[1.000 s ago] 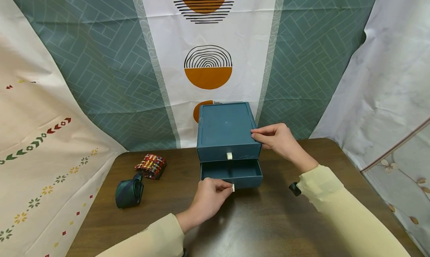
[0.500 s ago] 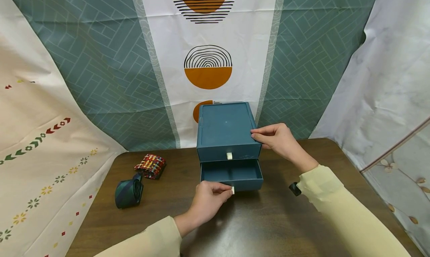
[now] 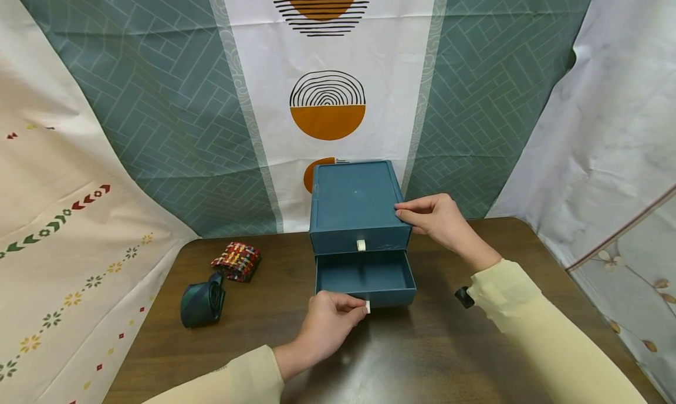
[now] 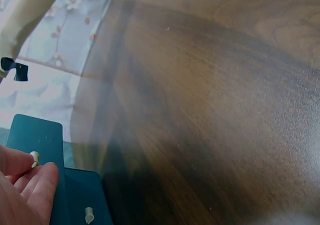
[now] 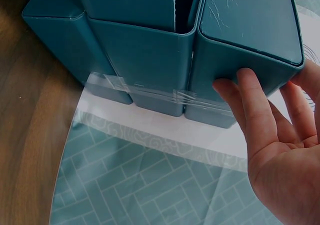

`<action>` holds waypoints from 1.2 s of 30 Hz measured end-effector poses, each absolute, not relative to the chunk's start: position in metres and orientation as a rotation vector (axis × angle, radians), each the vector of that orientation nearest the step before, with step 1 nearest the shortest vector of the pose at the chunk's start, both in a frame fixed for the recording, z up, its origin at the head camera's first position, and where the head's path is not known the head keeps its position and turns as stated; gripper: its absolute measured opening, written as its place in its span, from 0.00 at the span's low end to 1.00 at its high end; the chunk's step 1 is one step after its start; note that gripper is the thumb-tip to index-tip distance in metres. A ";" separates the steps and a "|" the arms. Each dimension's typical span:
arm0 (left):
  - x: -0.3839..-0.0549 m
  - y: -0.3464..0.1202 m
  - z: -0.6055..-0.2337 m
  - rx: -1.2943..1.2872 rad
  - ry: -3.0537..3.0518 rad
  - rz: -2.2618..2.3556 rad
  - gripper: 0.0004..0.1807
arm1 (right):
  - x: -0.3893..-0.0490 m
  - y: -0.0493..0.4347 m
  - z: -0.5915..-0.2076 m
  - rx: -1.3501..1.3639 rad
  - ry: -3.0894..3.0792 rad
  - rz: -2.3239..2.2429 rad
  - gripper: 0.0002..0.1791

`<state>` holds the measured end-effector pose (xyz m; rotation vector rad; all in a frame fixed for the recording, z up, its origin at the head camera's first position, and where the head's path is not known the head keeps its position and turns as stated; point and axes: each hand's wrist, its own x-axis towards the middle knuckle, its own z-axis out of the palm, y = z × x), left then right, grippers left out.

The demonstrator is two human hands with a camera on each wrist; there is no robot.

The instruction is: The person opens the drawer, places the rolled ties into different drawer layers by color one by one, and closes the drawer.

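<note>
A dark teal drawer cabinet (image 3: 355,194) of stacked boxes stands at the table's back. Its middle drawer (image 3: 388,298) is pulled out, and the inside that shows is bare. My left hand (image 3: 328,327) pinches that drawer's pale pull tab (image 3: 368,306) between thumb and fingers. My right hand (image 3: 438,219) rests on the cabinet's right top edge, two fingertips on top. In the right wrist view its other fingers (image 5: 257,105) lie fairly straight against the side wall. The top drawer, with its own tab (image 3: 361,245), is closed.
Left on the wooden table (image 3: 253,316) lie a rolled dark striped necktie (image 3: 200,302) and a rolled red and yellow woven piece (image 3: 239,261). A patterned cloth (image 3: 364,98) hangs right behind the cabinet. Clear tape (image 5: 150,92) spans the stacked boxes' side.
The middle drawer has slid further out toward me, with my left hand on its tab moving along. My right hand stays at the cabinet's edge.
</note>
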<state>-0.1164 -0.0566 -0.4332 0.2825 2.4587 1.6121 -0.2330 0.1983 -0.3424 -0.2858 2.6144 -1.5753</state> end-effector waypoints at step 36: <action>-0.117 -0.065 -0.375 0.551 2.609 1.395 0.06 | -0.232 0.198 -0.342 -0.289 2.615 -1.571 0.20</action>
